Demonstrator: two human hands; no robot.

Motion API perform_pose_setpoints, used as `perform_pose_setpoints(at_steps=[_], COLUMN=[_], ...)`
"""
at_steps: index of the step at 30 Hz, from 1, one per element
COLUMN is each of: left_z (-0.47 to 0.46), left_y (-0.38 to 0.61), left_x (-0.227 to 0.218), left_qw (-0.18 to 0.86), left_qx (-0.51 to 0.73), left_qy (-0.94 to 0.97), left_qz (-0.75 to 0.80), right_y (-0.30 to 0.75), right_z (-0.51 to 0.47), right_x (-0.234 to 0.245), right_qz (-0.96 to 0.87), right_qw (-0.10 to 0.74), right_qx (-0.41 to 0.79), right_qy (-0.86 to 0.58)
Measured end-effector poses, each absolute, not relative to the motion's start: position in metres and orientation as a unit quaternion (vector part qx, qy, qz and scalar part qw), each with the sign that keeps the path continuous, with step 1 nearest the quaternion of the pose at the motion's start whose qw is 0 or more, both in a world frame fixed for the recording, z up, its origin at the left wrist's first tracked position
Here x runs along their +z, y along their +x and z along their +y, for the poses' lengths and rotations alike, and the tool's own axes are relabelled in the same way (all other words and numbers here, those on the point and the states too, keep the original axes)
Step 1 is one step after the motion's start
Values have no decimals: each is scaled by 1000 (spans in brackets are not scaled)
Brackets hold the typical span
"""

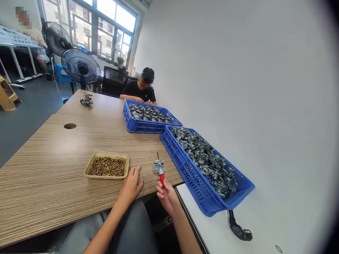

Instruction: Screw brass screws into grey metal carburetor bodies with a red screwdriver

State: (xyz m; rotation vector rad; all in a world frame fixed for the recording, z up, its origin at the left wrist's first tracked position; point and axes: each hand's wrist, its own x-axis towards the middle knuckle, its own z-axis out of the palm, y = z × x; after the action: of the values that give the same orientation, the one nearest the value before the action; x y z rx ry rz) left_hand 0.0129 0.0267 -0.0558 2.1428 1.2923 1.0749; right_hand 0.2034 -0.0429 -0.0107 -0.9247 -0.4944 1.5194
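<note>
Red, short handle [162, 179] of a tool with a thin dark shaft [158, 155], pinched in the right hand [168, 197] between thumb and fingers, held upright over the desk's near edge. A silver-grey cast-metal part [159, 166] with a round opening sits just above the handle, the shaft's end poking out beyond it (whether the shaft runs through or behind is hard to tell). Left hand [130, 185] lies palm down on the wood-grain desk [53, 165], fingers loosely extended, thumb apart, nothing in its grasp. Its fingertips are by the near right corner of a cream rectangular plastic tray [106, 177] (contact unclear), which holds a heap of small brass-coloured slender pieces [107, 166].

Right of the held part: a blue slotted plastic crate [182, 165] piled with grey metal parts [206, 158]. Behind it, another blue plastic crate [148, 127], also filled with grey metal parts. One more grey metal assembly [86, 101] lies alone toward the desk's far left. A black wristwatch [238, 229] lies on a white surface [201, 225] near the closer crate's lower end. Across the desk, a person in a black cap and black top [140, 88] sits behind the farther crate, head down.
</note>
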Motion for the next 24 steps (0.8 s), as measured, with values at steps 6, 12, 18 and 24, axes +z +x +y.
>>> perform_pose_setpoints(at_steps=[6, 12, 18, 24], left_z=[29, 31, 32, 33], left_y=[13, 13, 12, 13], left_x=[-59, -58, -58, -60], left_qw=[186, 159, 139, 125], left_qx=[395, 401, 379, 380], left_qy=[773, 781, 798, 804], left_qz=[460, 451, 446, 440], right_y=[256, 329, 408, 447], right_z=[-68, -130, -215, -288], right_x=[45, 77, 60, 43], right_qz=[-230, -193, -76, 14], right_qw=[691, 766, 797, 772], right_qx=[555, 372, 193, 73], right_qy=[-402, -488, -568, -631])
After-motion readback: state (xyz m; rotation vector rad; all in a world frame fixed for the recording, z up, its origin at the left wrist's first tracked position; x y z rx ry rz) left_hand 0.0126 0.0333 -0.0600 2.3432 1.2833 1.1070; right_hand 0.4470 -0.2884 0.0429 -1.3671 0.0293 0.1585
